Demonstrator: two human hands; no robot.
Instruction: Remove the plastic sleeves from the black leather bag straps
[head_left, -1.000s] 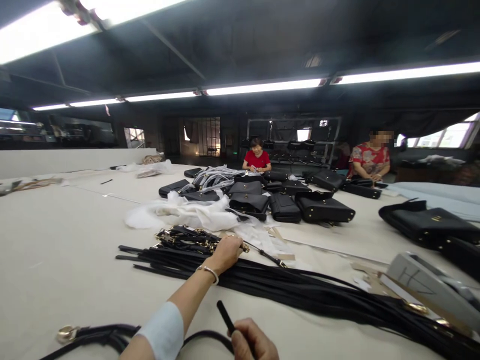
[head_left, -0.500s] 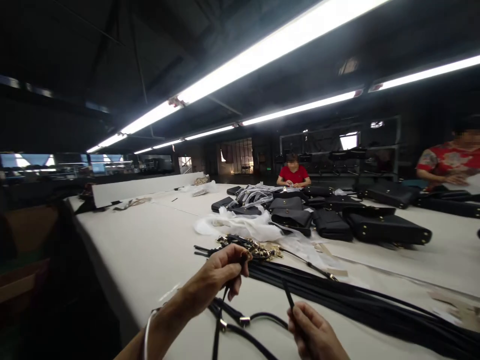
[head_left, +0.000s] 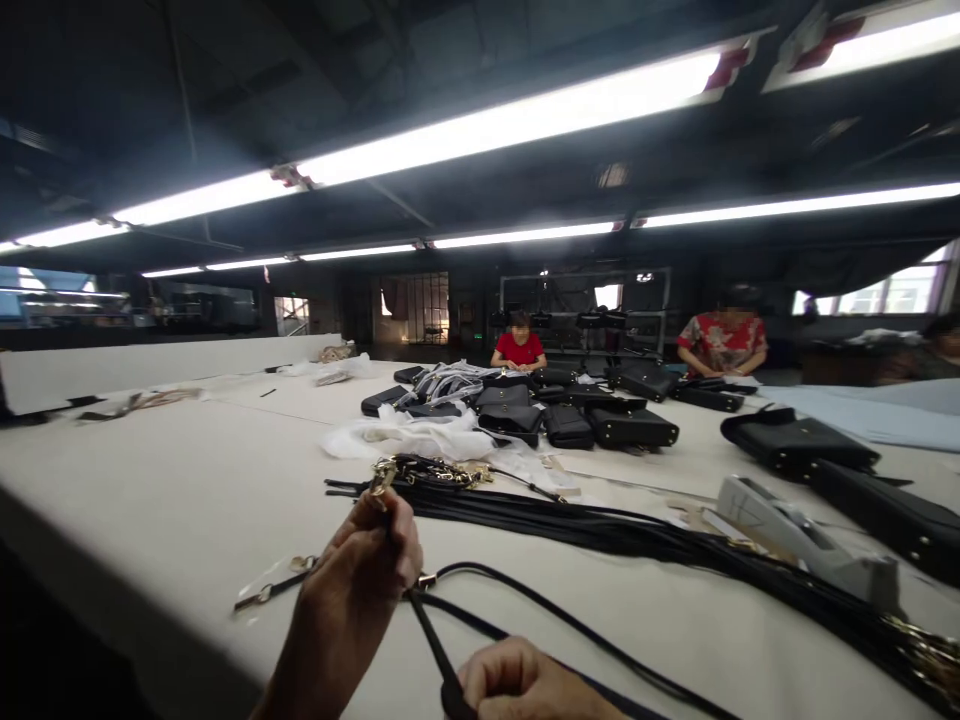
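My left hand (head_left: 356,575) is closed around the end of a black strap (head_left: 430,635), with a gold clasp (head_left: 383,478) sticking up above its fingers. Lower along the same strap, my right hand (head_left: 529,685) pinches it at the bottom edge of the view. Behind the hands, more black strap (head_left: 592,630) with gold fittings curves over the table. To the left lies a short black strap piece (head_left: 277,590) with gold rings. Beyond my hands stretches a long bundle of black straps (head_left: 570,525), with gold hardware (head_left: 461,474) heaped at its far side.
Several black handbags (head_left: 634,425) and white wrapping (head_left: 409,435) cover the far part of the pale table (head_left: 187,500). A tape dispenser (head_left: 802,540) stands at right beside the strap bundle. Two people in red tops (head_left: 519,348) work across the table; another person is partly visible at far right.
The view has swung right, bringing the tape dispenser into sight. My left hand has turned, its gold clasp now pointing up. My right hand has moved lower and closer to the left.
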